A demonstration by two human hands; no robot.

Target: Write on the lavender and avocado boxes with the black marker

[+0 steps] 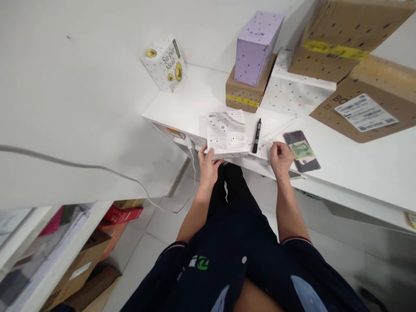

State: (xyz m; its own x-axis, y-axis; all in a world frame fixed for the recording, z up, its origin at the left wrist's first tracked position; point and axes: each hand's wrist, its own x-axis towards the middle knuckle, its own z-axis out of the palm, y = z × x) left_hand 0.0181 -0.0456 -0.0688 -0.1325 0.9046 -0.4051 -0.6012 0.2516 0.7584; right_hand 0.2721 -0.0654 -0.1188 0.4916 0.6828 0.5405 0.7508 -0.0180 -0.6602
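The person's left hand (208, 168) grasps the near left corner of a white printed box (226, 131), thumb on its top face and other fingers along its side and near edge. The right hand (281, 159) is curled closed at the near edge of the white worktop (201, 89), apart from the box; whether anything is tucked inside the fingers cannot be told.

The white printed box lies flat, its near side along the worktop's near edge, left of the right hand. Just right of the hand, a dark phone (312, 164) lies close to the near edge, a green banknote (302, 150) showing on its back. Between the box and the right hand lies a black marker (256, 135).

Farther back, toward the far edge, a small brown carton (242, 90) with yellow tape carries a purple box (251, 60). To their right, a white dotted box (290, 95) has a taped brown carton on top (331, 60), with a labelled carton (393, 97) beside it. At the worktop's far left corner stands a white "Super Meal" box (165, 65) with avocado pictures.
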